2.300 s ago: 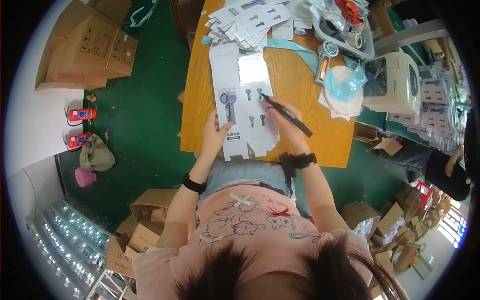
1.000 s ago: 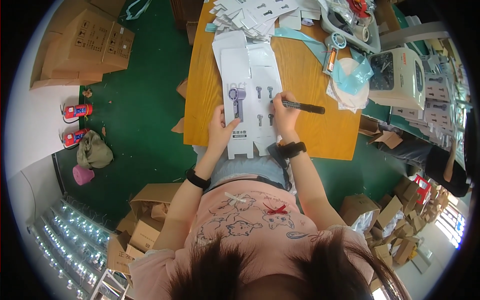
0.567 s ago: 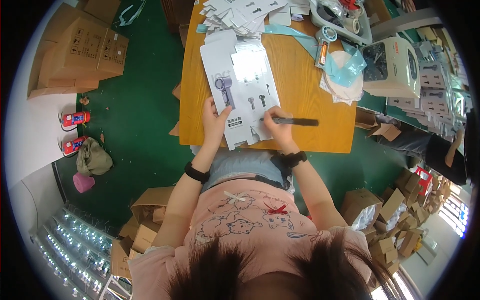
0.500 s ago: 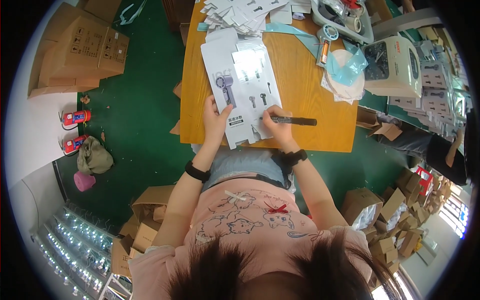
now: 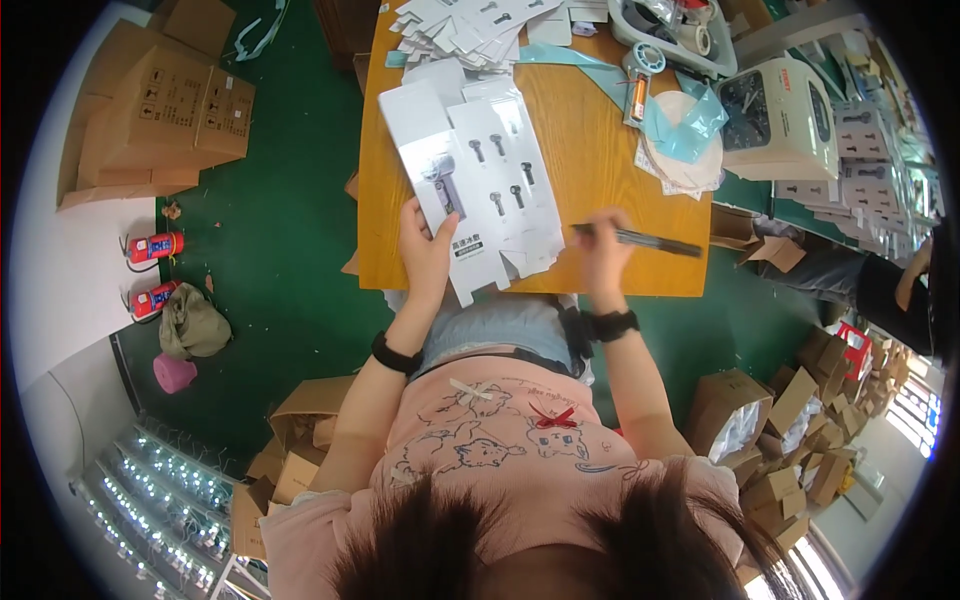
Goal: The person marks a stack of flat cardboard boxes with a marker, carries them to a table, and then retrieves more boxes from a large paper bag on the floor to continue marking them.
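Note:
A flattened white carton [image 5: 480, 200] printed with pictures of handheld fans lies near the table's front edge, slightly askew. My left hand [image 5: 427, 240] grips its left edge, thumb on top and fingers curled round the side. Right of the carton and apart from it, my right hand [image 5: 605, 245] is closed on a black marker pen [image 5: 655, 241], held roughly level; this hand is a little blurred. At the far left of the table lies a pile of similar white flat cartons [image 5: 465, 35].
The wooden table [image 5: 590, 170] also bears a blue-topped handheld fan [image 5: 640, 85], a round pale disc [image 5: 695, 165] under light-blue film, and a bin of tape rolls [image 5: 690, 35]. A cream machine [image 5: 780, 120] stands at right. Cardboard boxes [image 5: 170, 110] and fire extinguishers [image 5: 155, 247] are at left.
My right hand has lifted off the carton and moved right with the marker pen. The carton has shifted slightly left, my left hand still on it.

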